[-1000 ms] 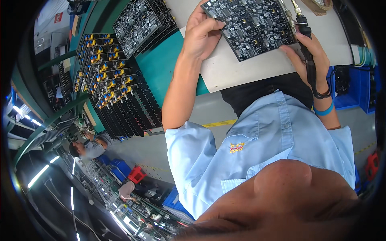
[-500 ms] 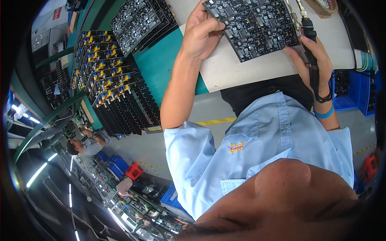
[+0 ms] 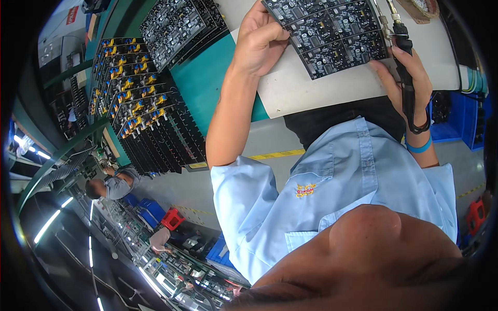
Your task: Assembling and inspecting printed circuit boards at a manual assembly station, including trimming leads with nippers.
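My left hand (image 3: pixel 259 44) grips the left edge of a black circuit board panel (image 3: pixel 334 39), thumb on top and fingers curled. The panel is divided into several sections crowded with small parts, and it sits tilted over the pale work mat; its far edge is cut off by the frame. My right hand (image 3: pixel 415 78) is wrapped round a black-handled soldering iron (image 3: pixel 407 85) with slim metal parts at its far end. The thumb of that hand lies close to the panel's near right corner. The iron's tip is out of view.
Stacked circuit boards (image 3: pixel 174 31) lie on the green mat (image 3: pixel 199 78) at the left. Beside them stands a rack of boards (image 3: pixel 132 98) with yellow and blue parts. An open container of pale bits (image 3: pixel 423 10) is far right. Blue bins (image 3: pixel 448 122) sit below; a co-worker (image 3: pixel 111 186) is farther left.
The panel and both hands have barely moved. My right hand and the soldering iron have shifted slightly to the right.
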Action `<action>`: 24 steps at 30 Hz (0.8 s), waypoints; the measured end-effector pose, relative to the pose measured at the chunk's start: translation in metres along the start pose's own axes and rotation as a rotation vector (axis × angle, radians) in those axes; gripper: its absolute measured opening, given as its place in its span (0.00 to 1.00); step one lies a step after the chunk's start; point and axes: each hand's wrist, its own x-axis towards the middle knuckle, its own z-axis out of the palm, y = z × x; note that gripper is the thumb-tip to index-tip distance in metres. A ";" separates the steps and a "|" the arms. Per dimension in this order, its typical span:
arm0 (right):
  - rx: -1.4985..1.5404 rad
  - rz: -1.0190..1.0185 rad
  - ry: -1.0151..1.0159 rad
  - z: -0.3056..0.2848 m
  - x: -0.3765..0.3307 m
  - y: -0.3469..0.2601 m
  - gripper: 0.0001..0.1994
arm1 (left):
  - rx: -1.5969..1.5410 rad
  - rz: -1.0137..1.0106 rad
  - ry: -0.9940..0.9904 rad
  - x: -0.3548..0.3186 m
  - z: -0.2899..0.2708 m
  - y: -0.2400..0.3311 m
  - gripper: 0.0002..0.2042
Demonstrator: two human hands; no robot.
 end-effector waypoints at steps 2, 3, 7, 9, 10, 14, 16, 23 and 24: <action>-0.001 -0.007 0.004 -0.001 0.000 0.002 0.26 | -0.002 -0.008 -0.003 0.000 0.001 0.000 0.37; -0.002 -0.009 0.002 -0.001 0.000 0.002 0.26 | -0.001 -0.018 -0.002 0.001 0.001 0.001 0.37; -0.009 -0.014 -0.004 -0.002 0.002 0.003 0.27 | -0.001 -0.051 -0.002 0.002 0.002 0.001 0.39; -0.011 -0.004 -0.003 -0.003 0.002 0.003 0.27 | 0.014 -0.070 -0.027 0.003 -0.002 -0.001 0.40; -0.012 0.001 -0.002 -0.003 0.002 0.003 0.27 | 0.022 -0.079 -0.040 0.004 -0.004 -0.003 0.41; -0.029 0.005 0.003 -0.005 -0.001 0.009 0.27 | 0.061 -0.112 -0.038 0.005 -0.006 -0.005 0.41; -0.041 0.002 0.008 -0.005 -0.003 0.012 0.27 | 0.094 -0.132 -0.021 0.005 -0.006 -0.005 0.41; -0.034 -0.015 0.009 -0.005 -0.004 0.015 0.27 | 0.160 -0.143 -0.003 0.005 0.001 -0.005 0.41; -0.027 -0.023 0.011 -0.006 -0.003 0.015 0.27 | 0.164 -0.143 -0.001 0.005 0.002 -0.006 0.40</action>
